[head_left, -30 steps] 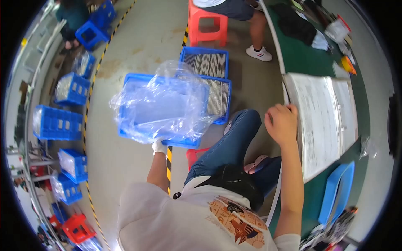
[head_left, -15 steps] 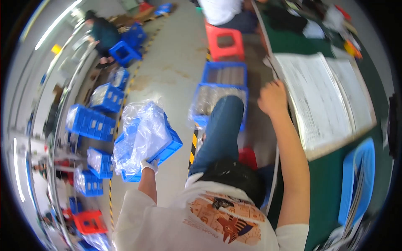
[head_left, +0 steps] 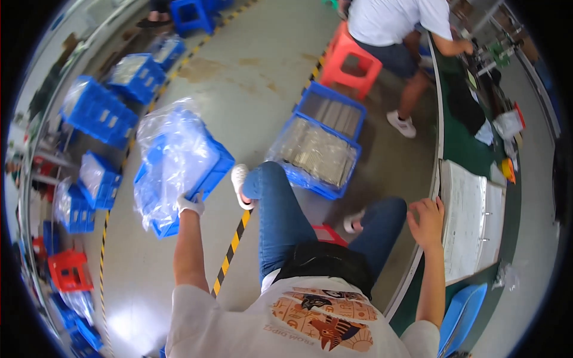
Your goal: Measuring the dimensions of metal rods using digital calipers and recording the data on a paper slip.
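White-gloved left hand, outstretched, clamps a blue rectangular plastic crate; right of it, bare right hand curls, fingers apart.

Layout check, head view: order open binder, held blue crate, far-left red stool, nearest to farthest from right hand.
1. Open binder: immediate right.
2. Blue crate: left, in left hand.
3. Red stool: far left, beyond crate.

A red stool stands near striped floor tape.
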